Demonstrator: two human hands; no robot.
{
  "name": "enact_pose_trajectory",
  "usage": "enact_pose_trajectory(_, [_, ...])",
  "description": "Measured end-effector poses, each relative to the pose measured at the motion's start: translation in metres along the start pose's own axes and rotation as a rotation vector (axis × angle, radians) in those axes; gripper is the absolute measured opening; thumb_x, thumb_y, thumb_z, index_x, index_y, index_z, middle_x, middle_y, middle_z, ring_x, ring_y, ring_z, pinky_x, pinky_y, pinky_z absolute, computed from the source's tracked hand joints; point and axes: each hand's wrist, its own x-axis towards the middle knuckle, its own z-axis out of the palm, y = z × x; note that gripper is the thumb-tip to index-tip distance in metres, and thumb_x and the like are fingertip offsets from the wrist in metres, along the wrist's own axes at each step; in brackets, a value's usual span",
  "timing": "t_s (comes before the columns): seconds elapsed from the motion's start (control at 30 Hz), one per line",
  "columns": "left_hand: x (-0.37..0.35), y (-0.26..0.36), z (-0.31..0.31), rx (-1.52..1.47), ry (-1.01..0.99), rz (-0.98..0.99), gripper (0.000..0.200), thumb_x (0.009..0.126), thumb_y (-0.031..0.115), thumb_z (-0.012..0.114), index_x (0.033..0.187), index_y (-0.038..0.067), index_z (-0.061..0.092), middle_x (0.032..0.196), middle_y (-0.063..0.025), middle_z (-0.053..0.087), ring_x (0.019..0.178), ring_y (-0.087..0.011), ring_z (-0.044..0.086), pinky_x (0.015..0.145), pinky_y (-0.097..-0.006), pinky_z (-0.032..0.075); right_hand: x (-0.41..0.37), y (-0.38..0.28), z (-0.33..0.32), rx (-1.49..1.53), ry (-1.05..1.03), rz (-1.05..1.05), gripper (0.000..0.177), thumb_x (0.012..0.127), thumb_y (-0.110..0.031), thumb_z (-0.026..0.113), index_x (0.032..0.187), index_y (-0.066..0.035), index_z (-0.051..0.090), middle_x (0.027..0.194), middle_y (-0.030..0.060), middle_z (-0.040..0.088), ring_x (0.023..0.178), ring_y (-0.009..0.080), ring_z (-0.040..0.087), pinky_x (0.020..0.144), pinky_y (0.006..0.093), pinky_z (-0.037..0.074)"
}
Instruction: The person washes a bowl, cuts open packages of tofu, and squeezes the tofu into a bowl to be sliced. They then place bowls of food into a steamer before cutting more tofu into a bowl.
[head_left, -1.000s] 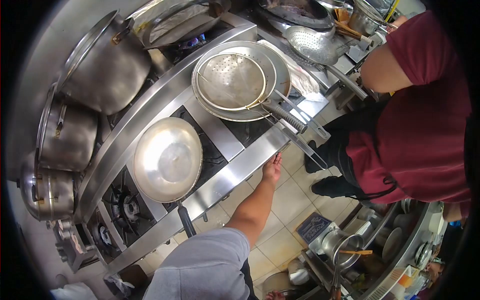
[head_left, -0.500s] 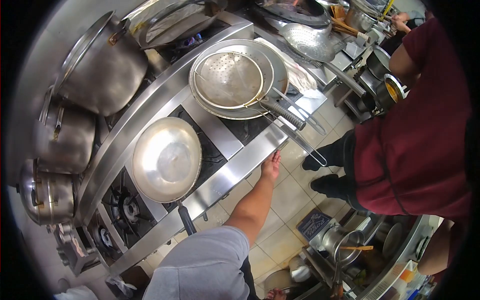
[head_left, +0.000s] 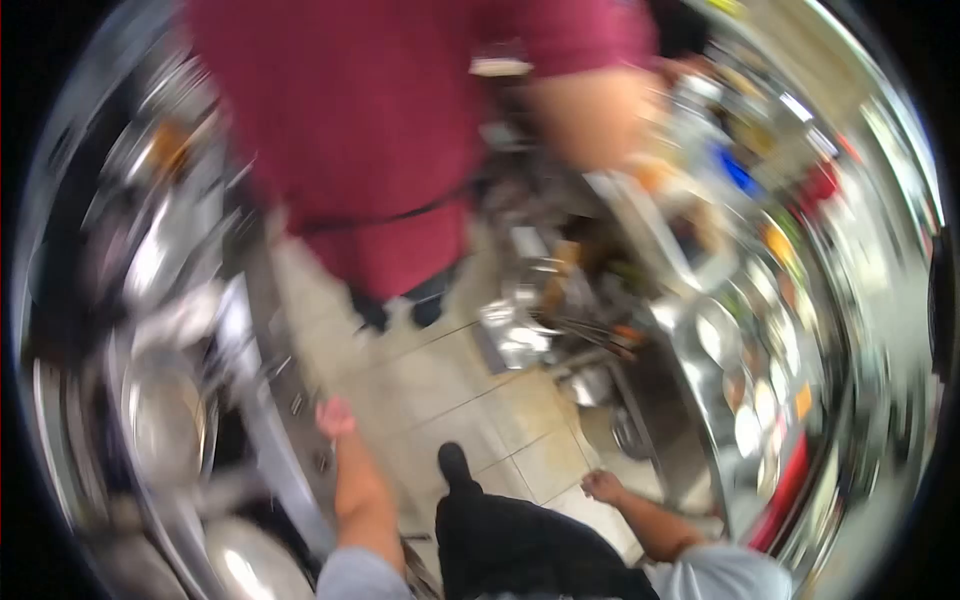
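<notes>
My left hand hangs beside the stove's front edge, close to the control knobs. Its fingers look loosely stretched, though blurred, and nothing shows in them. Lower right, my right hand is over the tiled floor with its fingers curled in and no object visible. On the stove at the left are a blurred strainer set in a bowl and a light metal pan. Neither hand touches them.
A person in a maroon shirt stands ahead in the aisle. On the right runs a metal counter with several small bowls and a white container. Metal pots sit low beside it. Tiled floor lies between.
My view has swung right, from the stove to the aisle and right-hand counter, and is now blurred. My left hand stays by the stove edge. My right arm has come fully into view.
</notes>
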Motion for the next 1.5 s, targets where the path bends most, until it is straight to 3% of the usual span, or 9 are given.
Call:
enact_pose_trajectory(0.07, [-0.046,-0.066,0.030,0.126,0.011,0.097,0.074,0.093,0.041,0.046,0.151,0.011,0.014,0.159,-0.0074,0.016,0.146,-0.0222,0.018,0.116,-0.0495,0.019,-0.043,-0.021,0.012,0.376,0.199,0.098,0.029,0.081,-0.030,0.060,0.089,-0.003,0.064,0.083,0.0129,0.069,0.074,0.0247,0.067,0.068,0.0373,0.052])
enact_pose_trajectory(0.27, [-0.145,-0.247,-0.008,1.319,-0.076,-0.265,0.035,0.093,0.033,0.046,0.111,0.006,0.058,0.100,-0.0118,0.065,0.077,-0.0267,0.063,0.063,-0.0483,0.050,-0.132,0.059,0.111,0.064,0.125,0.164,0.038,0.074,-0.029,0.062,0.102,-0.003,0.067,0.092,0.0163,0.069,0.091,0.0322,0.065,0.076,0.0406,0.052])
enact_pose_trajectory(0.4, [-0.318,-0.353,-0.033,1.928,-0.599,-0.333,0.031,0.093,0.017,0.053,0.122,0.004,0.052,0.102,-0.0095,0.065,0.085,-0.0215,0.065,0.070,-0.0368,0.052,-0.227,0.144,0.190,0.484,0.023,0.272,0.044,0.076,-0.034,0.064,0.108,-0.003,0.066,0.100,0.0197,0.067,0.097,0.0358,0.063,0.082,0.0425,0.051])
enact_pose_trajectory(0.7, [-0.700,-0.514,-0.063,1.747,-1.485,-0.344,0.024,0.086,0.008,0.066,0.108,0.001,0.061,0.101,-0.0105,0.066,0.085,-0.0166,0.064,0.074,-0.0283,0.050,-0.412,0.343,0.352,1.135,0.628,0.704,0.033,0.078,-0.031,0.062,0.088,0.000,0.069,0.091,0.0212,0.067,0.086,0.0401,0.064,0.079,0.0445,0.051])
enact_pose_trajectory(0.77, [-0.759,-0.542,-0.041,1.590,-2.045,0.542,0.021,0.082,0.007,0.069,0.100,0.003,0.062,0.098,-0.0114,0.064,0.088,-0.0229,0.062,0.076,-0.0321,0.050,-0.442,0.360,0.337,1.154,0.746,0.785,0.030,0.077,-0.029,0.064,0.086,-0.001,0.068,0.089,0.0209,0.067,0.084,0.0390,0.064,0.077,0.0443,0.051])
enact_pose_trajectory(0.9, [-0.783,-0.584,-0.020,1.625,-1.837,0.831,0.022,0.079,0.008,0.069,0.099,0.004,0.062,0.099,-0.0099,0.061,0.087,-0.0202,0.059,0.072,-0.0292,0.046,-0.477,0.358,0.239,1.042,1.012,0.863,0.020,0.073,-0.022,0.068,0.076,-0.004,0.062,0.080,0.0183,0.066,0.078,0.0333,0.065,0.072,0.0424,0.051])
enact_pose_trajectory(1.23, [-0.812,-0.664,0.004,1.638,-1.549,0.418,0.020,0.082,0.009,0.068,0.099,0.002,0.061,0.100,-0.0090,0.062,0.090,-0.0168,0.060,0.076,-0.0289,0.047,-0.499,0.400,-0.033,0.722,1.445,0.327,0.024,0.075,-0.012,0.070,0.089,-0.004,0.052,0.080,0.0130,0.060,0.076,0.0300,0.061,0.069,0.0377,0.048])
enact_pose_trajectory(1.3, [-0.830,-0.700,0.000,1.543,-1.929,0.544,0.027,0.077,0.007,0.070,0.101,0.001,0.061,0.102,-0.0143,0.060,0.091,-0.0283,0.059,0.079,-0.0346,0.047,-0.515,0.416,-0.106,0.455,1.446,0.293,0.026,0.075,-0.007,0.068,0.095,-0.003,0.051,0.088,0.0154,0.060,0.084,0.0329,0.060,0.074,0.0400,0.048])
enact_pose_trajectory(1.5, [-0.817,-0.817,-0.035,1.975,-1.678,1.025,0.056,0.073,0.017,0.073,0.120,-0.002,0.051,0.115,-0.0237,0.055,0.106,-0.0390,0.052,0.093,-0.0440,0.043,-0.442,0.512,-0.296,0.140,1.516,0.041,0.033,0.077,0.004,0.057,0.109,-0.004,0.052,0.100,0.0188,0.060,0.094,0.0382,0.059,0.082,0.0446,0.047])
